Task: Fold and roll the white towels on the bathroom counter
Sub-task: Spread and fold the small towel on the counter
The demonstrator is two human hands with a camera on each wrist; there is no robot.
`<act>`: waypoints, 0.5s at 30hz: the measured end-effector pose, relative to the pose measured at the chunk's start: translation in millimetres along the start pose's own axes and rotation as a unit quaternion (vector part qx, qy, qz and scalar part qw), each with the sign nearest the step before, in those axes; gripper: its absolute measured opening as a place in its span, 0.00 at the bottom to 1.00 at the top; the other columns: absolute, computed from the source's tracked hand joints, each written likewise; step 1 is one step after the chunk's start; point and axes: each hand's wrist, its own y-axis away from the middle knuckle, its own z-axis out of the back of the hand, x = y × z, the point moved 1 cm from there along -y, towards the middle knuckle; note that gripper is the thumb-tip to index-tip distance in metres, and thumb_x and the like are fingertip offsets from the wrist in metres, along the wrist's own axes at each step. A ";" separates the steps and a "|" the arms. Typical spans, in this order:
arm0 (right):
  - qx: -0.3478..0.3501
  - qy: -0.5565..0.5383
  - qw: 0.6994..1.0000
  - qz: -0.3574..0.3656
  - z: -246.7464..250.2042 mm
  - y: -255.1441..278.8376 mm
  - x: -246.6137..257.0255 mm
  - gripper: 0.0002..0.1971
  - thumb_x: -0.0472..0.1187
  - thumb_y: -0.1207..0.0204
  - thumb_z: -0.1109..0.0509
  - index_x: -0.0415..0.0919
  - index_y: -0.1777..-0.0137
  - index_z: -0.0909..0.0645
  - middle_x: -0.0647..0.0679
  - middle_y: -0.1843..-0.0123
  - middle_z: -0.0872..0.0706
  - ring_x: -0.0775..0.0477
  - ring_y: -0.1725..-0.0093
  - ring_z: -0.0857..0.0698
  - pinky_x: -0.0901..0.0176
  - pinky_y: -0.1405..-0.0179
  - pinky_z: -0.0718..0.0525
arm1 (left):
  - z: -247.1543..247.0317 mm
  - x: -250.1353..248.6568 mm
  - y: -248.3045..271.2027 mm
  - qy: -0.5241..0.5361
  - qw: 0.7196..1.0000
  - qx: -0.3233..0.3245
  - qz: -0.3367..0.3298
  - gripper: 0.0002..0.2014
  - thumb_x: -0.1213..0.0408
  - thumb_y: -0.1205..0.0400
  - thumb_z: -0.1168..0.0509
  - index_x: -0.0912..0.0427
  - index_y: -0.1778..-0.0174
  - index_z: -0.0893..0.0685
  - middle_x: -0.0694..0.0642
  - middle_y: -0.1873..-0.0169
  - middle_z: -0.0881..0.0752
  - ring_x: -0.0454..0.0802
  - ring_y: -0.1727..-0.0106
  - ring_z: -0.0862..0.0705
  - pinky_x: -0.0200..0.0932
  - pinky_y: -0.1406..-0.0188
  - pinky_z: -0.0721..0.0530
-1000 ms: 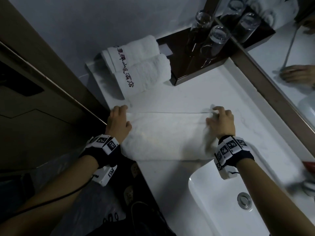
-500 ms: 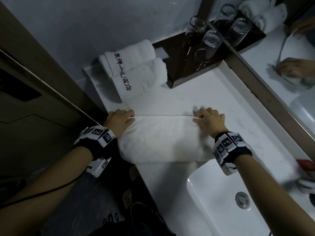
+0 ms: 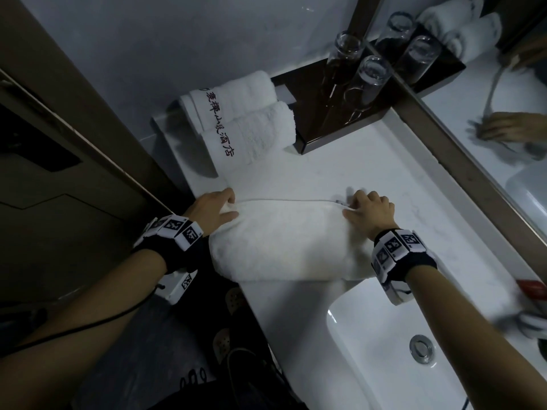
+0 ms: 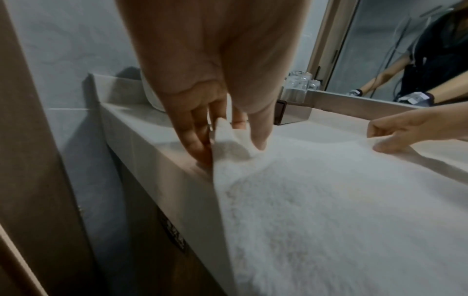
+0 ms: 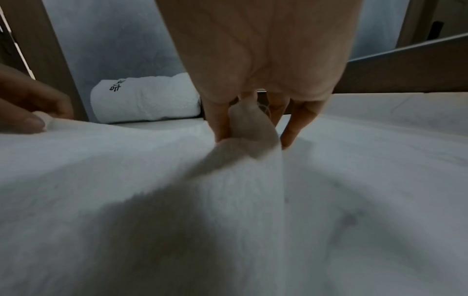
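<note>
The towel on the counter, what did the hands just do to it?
Both hands slid inward along the towel's far edge; the right hand moved more, bunching its corner. The left hand and the right both pinch corners now. The rolled towels, glasses and sink stayed put.

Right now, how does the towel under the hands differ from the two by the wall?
The flat towel lies spread on the counter; the two rolled towels are rolled up beside the dark tray. The left hand and right hand pinch the flat towel's far corners; nothing touches the rolled towels. The rolled towels show dark lettering; the flat towel shows none. All are white terry.
</note>
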 end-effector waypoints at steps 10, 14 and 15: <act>0.000 -0.213 0.973 0.083 24.8 22.6 -4.1 0.07 0.43 0.24 0.29 0.41 0.57 0.22 0.53 0.61 0.21 0.49 0.60 0.25 0.63 0.60 0.32 | 10.3 11.4 3.4 0.044 0.999 -0.003 -0.006 0.10 0.67 0.22 0.32 0.73 0.59 0.17 0.68 0.59 0.18 0.58 0.55 0.21 0.47 0.45 0.23; 0.014 -0.221 0.975 0.030 33.8 24.2 -10.1 0.11 0.46 0.24 0.30 0.39 0.62 0.21 0.47 0.62 0.17 0.46 0.58 0.21 0.60 0.56 0.28 | 22.2 11.9 8.2 0.072 0.997 0.005 -0.018 0.08 0.67 0.24 0.30 0.71 0.59 0.16 0.58 0.62 0.18 0.50 0.58 0.22 0.37 0.55 0.25; 0.008 -0.211 0.977 0.023 37.6 23.9 -11.6 0.12 0.45 0.24 0.30 0.36 0.60 0.21 0.44 0.60 0.16 0.44 0.56 0.20 0.59 0.56 0.27 | 26.8 11.8 8.9 0.076 0.997 -0.004 -0.021 0.08 0.67 0.25 0.29 0.71 0.61 0.16 0.59 0.63 0.17 0.50 0.59 0.22 0.34 0.58 0.25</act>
